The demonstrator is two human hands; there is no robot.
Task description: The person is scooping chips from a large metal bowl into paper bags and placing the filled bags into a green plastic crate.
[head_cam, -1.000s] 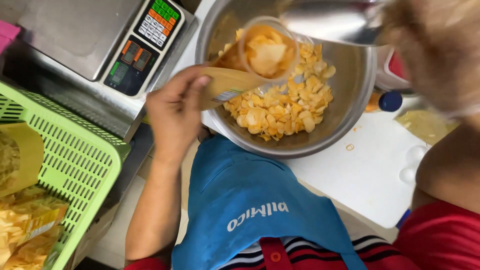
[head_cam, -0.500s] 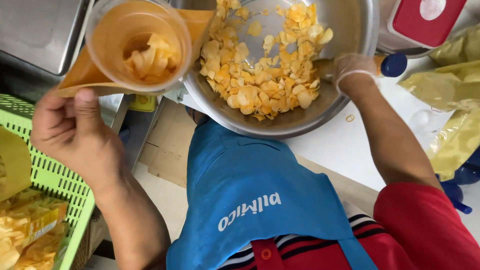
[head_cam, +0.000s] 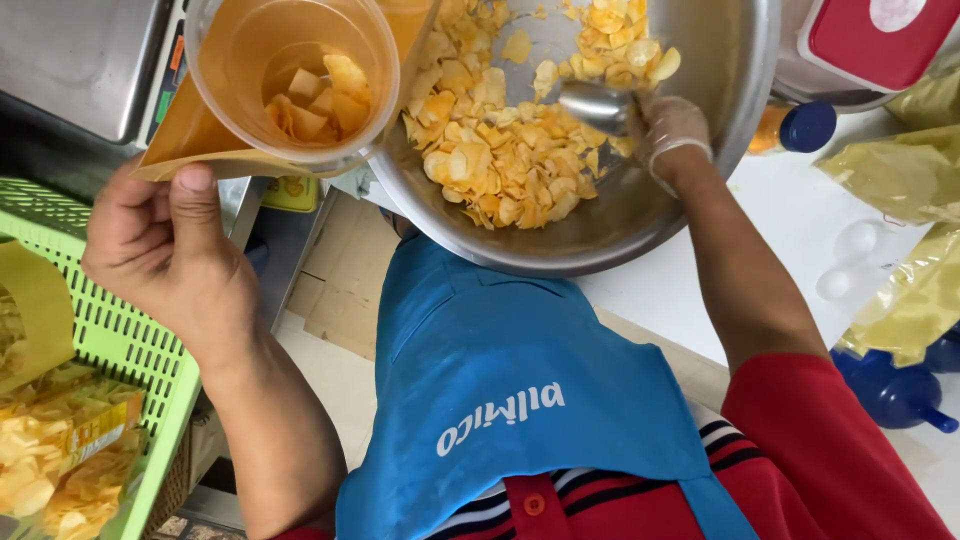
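Steel bowl (head_cam: 700,190) of chips (head_cam: 500,160): gloved right hand (head_cam: 668,130) grips the scoop (head_cam: 597,105) mid-fill, left hand (head_cam: 165,255) clasps the cup-lined bag (head_cam: 215,130); next, tipping calls for aim.

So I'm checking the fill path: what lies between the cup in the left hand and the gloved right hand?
In the head view, loose chips in the steel bowl.

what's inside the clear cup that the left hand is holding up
A few yellow chips lie at the bottom of the clear cup, which sits in an orange bag held by the left hand. The bag's own bottom is hidden.
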